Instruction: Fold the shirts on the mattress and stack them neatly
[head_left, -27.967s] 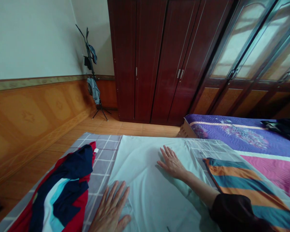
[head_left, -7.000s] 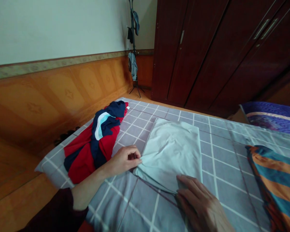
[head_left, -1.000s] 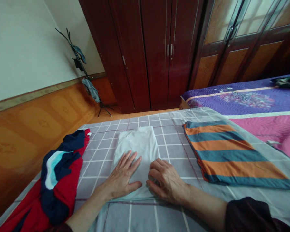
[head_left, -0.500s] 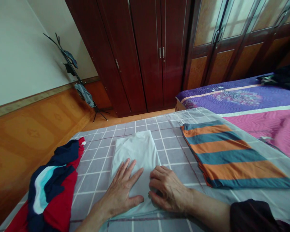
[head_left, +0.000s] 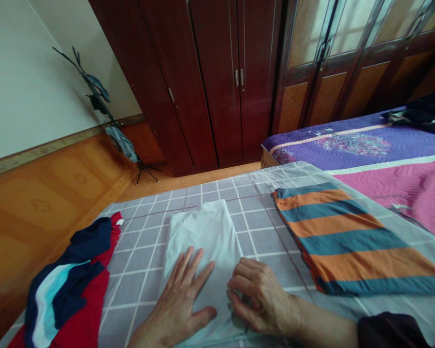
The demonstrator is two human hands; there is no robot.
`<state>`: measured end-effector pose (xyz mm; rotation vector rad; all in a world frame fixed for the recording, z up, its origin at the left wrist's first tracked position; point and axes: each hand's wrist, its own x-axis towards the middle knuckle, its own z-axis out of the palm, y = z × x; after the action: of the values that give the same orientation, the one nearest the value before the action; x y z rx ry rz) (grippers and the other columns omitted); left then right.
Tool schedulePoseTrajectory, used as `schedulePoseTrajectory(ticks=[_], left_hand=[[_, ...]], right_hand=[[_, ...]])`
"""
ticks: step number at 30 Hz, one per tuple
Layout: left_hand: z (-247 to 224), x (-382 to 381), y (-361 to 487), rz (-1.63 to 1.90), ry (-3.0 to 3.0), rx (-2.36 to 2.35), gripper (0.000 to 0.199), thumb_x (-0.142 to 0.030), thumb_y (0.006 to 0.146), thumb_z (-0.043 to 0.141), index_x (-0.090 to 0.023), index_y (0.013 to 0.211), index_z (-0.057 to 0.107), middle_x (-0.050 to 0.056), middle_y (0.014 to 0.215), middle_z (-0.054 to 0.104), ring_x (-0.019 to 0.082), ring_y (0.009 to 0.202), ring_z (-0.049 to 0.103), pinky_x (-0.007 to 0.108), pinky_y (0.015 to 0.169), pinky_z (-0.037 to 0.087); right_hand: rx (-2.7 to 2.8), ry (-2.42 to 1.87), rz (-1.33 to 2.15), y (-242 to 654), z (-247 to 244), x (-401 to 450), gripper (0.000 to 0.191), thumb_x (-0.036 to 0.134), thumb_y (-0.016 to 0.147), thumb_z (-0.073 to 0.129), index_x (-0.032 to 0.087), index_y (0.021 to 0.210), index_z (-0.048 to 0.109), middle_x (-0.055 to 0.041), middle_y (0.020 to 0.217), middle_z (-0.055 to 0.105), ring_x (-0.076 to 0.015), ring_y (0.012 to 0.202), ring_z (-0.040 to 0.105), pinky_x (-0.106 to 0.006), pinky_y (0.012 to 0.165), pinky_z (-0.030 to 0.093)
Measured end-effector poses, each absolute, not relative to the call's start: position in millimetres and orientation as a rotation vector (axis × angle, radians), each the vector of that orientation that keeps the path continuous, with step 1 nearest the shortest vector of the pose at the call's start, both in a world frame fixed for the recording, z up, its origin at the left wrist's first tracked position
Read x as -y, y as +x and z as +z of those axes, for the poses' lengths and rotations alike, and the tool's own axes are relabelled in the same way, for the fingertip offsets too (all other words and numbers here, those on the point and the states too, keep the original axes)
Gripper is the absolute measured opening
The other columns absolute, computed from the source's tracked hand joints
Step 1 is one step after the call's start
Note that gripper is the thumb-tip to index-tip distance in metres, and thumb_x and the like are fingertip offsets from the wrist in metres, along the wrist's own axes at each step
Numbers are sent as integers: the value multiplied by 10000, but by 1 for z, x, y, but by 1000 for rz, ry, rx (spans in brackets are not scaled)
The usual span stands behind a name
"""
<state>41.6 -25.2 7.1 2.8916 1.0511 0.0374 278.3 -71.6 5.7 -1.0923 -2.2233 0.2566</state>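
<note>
A folded white cloth [head_left: 203, 227] lies flat on the grey checked bedsheet [head_left: 137, 261], in a long rectangle with a few soft wrinkles. Spread over its lower left part is my left hand [head_left: 183, 299], palm down, fingers apart. My right hand [head_left: 259, 295] is at the cloth's lower right edge, with fingers curled in and the thumb close to them, pinching the edge. Its fingertips are partly hidden. To the right lies a folded garment with orange and teal stripes [head_left: 348, 237]. A red and navy garment [head_left: 72, 285] lies loosely bunched at the left.
Beyond the striped garment is another bed with a purple and pink quilt [head_left: 366, 145] and dark clothing [head_left: 424, 113] on it. Dark red wardrobes [head_left: 217, 87] stand behind. A coat rack [head_left: 108, 116] with a few items leans in the left corner.
The view has shifted slightly, so the clothes and both hands appear a little lower. My left hand stays spread on the white cloth and my right hand stays curled at its edge.
</note>
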Motion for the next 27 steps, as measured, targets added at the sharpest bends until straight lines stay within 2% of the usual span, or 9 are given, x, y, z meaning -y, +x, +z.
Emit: schedulePoseTrajectory(ticks=[5,10,13,16,19,24,27], left_hand=[[6,23,42,65,2909,-1035,794,-590,833,512,-338,1477,121,26,1566,26,375,1401,109,560,1089,251],[2,21,40,69,2931,-1001,848,-612,824,497,-303,1487,67,59,1561,66,379,1400,111,569,1084,257],[-1,20,38,87,2940,-1003,877,-611,811,514,-294,1489,57,69,1555,109,377,1398,130,564,1073,280],[-6,17,36,100,2937,-984,892,-640,791,523,-301,1488,83,71,1553,119,390,1389,154,559,1051,317],[-10,17,34,115,2928,-965,864,-653,805,491,-292,1488,105,80,1554,103,399,1387,153,568,1055,306],[7,17,39,105,2848,-987,738,-550,884,455,-279,1485,125,71,1549,140,347,1403,135,546,1083,286],[27,3,47,55,2774,-966,641,-495,930,400,-296,1480,137,39,1546,164,285,1415,131,518,1119,237]], right_hand=[[2279,-1130,310,278,11,73,58,194,764,480,195,719,517,-22,679,541,-153,649,447,-295,602,274],[2316,-1136,378,277,10,73,39,212,759,527,195,725,521,-36,782,565,-168,755,485,-294,663,316],[2336,-1160,341,276,5,73,119,195,775,522,191,658,502,-21,702,548,-149,697,480,-293,642,310],[2315,-1201,302,275,5,73,119,160,771,510,191,656,503,-4,645,533,-133,629,456,-291,595,297],[2346,-1196,324,273,10,72,45,186,744,563,193,715,530,-22,760,572,-155,725,486,-284,634,334],[2435,-1169,376,269,7,67,76,242,772,602,197,746,547,-35,861,580,-182,836,508,-300,739,389],[2468,-1115,368,269,5,65,211,350,758,649,198,892,591,-80,1094,582,-245,1030,499,-356,871,397]])
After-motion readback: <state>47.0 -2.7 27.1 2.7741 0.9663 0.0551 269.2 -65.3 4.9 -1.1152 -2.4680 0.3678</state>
